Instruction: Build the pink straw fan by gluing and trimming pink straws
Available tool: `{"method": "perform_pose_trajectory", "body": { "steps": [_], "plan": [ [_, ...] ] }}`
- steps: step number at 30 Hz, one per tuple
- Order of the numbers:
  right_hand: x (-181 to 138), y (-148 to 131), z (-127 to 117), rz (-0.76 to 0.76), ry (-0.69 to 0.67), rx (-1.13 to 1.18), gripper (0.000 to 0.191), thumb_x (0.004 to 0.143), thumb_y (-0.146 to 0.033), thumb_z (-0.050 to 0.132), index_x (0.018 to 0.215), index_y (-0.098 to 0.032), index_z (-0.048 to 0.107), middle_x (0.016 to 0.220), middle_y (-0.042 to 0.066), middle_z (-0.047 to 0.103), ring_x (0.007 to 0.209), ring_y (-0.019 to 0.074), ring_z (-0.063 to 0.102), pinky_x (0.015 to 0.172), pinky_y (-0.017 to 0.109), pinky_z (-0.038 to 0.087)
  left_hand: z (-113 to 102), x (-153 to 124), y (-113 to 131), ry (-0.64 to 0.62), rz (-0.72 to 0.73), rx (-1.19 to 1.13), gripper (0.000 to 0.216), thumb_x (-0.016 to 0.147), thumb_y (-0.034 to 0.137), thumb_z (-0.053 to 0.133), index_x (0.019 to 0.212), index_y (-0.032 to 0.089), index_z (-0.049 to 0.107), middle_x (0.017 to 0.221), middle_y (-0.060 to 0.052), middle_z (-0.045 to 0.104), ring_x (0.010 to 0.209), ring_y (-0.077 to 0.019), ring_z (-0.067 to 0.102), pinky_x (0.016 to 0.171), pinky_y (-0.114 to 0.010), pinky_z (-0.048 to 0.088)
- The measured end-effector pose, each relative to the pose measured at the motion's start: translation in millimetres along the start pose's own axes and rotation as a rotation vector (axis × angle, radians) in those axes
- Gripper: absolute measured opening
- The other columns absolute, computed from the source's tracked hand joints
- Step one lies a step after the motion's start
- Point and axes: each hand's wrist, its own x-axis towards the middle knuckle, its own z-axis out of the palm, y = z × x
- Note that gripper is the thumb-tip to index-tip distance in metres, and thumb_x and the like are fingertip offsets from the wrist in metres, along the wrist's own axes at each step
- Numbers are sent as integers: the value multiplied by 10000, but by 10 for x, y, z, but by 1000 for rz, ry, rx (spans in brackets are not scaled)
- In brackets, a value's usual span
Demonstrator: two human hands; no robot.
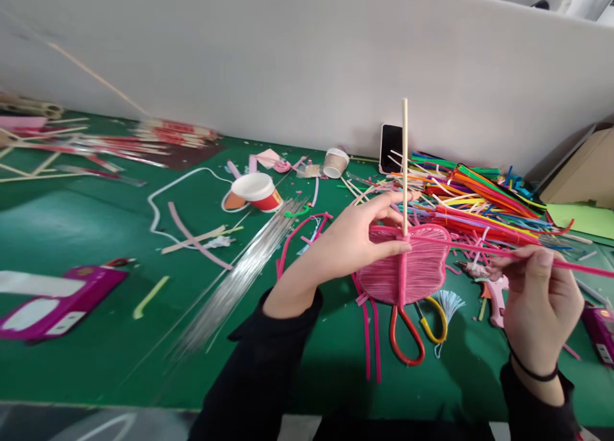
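My left hand (355, 239) pinches a flat, rounded pink pipe-cleaner piece (425, 268) at its top middle, where a bare wooden stick (405, 166) rises upright. Rows of pink pipe cleaner lie side by side across this piece, with a thicker pink strip down its centre. From that pinch a long pink pipe cleaner (480, 249) runs to the right, stretched nearly straight. My right hand (542, 294) grips it between thumb and fingers, and its end passes beyond the picture's edge. Below the piece show a red loop handle (407, 358) and a yellow loop handle (444, 323), their blades mostly hidden.
Many coloured pipe cleaners (480, 192) are heaped at the back right, beside a phone (391, 148) against the wall. Thin wires (240, 275) and a paper cup (256, 192) lie left of my hands. A purple box (71, 300) sits far left; a pink glue gun (499, 300) is near my right hand.
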Motion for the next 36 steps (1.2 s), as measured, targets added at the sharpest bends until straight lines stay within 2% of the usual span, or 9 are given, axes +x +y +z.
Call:
{"method": "perform_pose_trajectory", "body": {
  "steps": [8,18,22,28,31,36],
  "plan": [
    [-15,11,36,43,-1,1,341,930,-490,570,835,-169,633,678,17,688,604,154,683,531,269,549,-6,-3,-5,-7,23,-3,623,800,273,723,1380,217,502,940,-12,749,1036,-229,679,1064,-431,436],
    [-6,9,44,43,9,33,308,924,-467,587,837,-176,638,682,11,684,613,151,680,532,269,548,-11,-2,-8,-5,11,-6,626,803,290,723,1384,222,498,967,-18,750,997,-225,692,1037,-439,464],
    [-12,24,57,53,2,49,304,924,-464,591,837,-176,636,678,9,687,601,146,678,531,263,547,-8,-5,2,-19,24,1,629,808,262,711,1394,219,488,967,-9,745,987,-205,693,1031,-399,472],
    [-49,46,62,121,2,88,309,924,-475,585,871,-175,638,726,30,717,650,164,698,564,284,556,58,-24,27,61,44,84,616,801,283,721,1374,210,508,953,1,741,1017,-203,688,1042,-375,468],
    [-66,52,76,85,-6,94,246,910,-432,617,910,-186,629,762,31,728,652,181,710,564,314,575,103,-27,38,102,62,112,566,813,261,692,1354,220,529,942,3,746,986,-201,702,993,-361,507],
    [-98,33,113,-86,48,6,165,891,-331,655,922,-169,668,786,28,733,658,175,721,582,318,601,142,-27,57,142,63,160,493,817,214,641,1305,232,569,946,1,749,921,-197,715,931,-357,533]
  ]
}}
